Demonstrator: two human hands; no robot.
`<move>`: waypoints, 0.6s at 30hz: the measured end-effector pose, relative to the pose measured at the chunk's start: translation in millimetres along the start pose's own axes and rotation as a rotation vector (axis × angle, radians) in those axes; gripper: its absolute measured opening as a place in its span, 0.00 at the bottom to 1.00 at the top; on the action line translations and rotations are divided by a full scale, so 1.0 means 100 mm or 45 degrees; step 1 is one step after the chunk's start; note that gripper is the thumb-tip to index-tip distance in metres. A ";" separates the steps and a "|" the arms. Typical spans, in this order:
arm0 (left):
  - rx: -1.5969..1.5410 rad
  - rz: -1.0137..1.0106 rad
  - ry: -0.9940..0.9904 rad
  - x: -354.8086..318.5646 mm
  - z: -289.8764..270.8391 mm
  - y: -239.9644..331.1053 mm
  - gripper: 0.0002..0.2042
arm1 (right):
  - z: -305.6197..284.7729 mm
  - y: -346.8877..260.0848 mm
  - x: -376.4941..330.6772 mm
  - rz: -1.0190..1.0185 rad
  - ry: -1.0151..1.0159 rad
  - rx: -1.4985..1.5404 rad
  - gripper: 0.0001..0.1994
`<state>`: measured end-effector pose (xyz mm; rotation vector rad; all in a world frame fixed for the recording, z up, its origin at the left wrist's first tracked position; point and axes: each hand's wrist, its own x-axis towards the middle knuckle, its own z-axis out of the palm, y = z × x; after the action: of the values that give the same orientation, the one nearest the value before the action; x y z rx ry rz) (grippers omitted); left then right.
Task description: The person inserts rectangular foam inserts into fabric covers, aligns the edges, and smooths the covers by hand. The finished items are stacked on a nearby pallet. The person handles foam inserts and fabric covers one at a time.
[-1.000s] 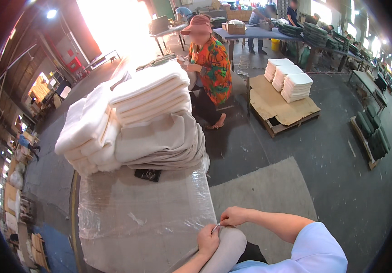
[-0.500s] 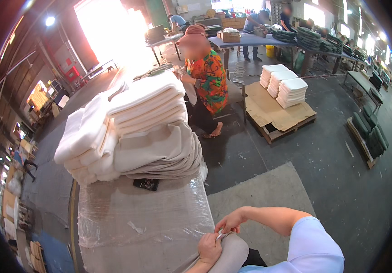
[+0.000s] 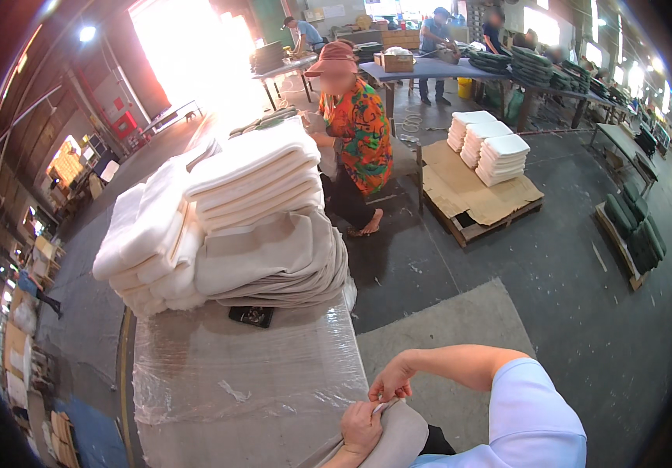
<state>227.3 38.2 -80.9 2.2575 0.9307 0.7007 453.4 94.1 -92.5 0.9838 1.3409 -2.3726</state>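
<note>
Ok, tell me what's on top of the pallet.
Cardboard, with three white stacks on it. The cardboard hides most of the pallet; whatever lies directly beneath the stacks is covered too.

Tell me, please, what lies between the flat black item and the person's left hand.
In the head view, the stretch between the flat black item and the left hand shows just the grey surface, partly under clear plastic film.

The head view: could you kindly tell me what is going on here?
The left hand grips beige fabric; the right hand is at its upper edge, though what it pinches is too small to tell. Ahead, white padding lies piled on folded grey-beige cloth, upon a plastic-wrapped platform. A co-worker is just beyond that pile.
</note>
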 end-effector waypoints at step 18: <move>-0.035 -0.079 -0.020 0.02 -0.01 -0.04 0.05 | 0.24 0.20 -0.04 -0.430 0.638 -0.704 0.06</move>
<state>226.6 42.1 -82.4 2.1977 0.9734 0.6636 456.2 63.0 -95.5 1.2896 2.3414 -1.8089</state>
